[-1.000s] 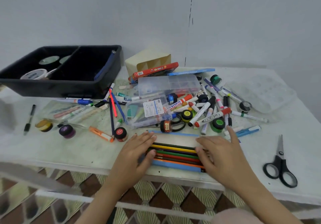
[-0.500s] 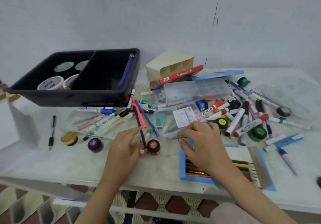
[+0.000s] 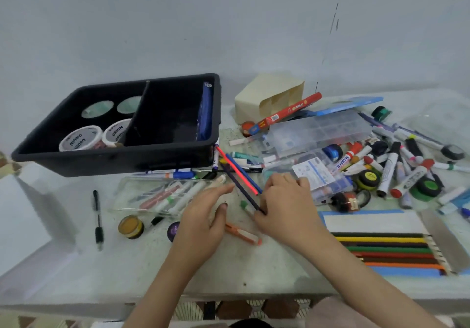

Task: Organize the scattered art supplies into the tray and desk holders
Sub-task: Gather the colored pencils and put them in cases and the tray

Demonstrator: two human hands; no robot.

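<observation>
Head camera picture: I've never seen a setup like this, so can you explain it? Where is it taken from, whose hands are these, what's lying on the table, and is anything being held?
There is no machine here. A person wears one camera on the head, and it looks down at their own two bare hands. On the pale table are a black plastic divided tray holding white round tubs, a cream desk holder, a heap of markers and an open blue case of coloured pencils. The left hand is open and holds nothing. The right hand bends its fingers at the ends of three loose pencils, red, blue and dark. Whether it grips them is unclear.
</observation>
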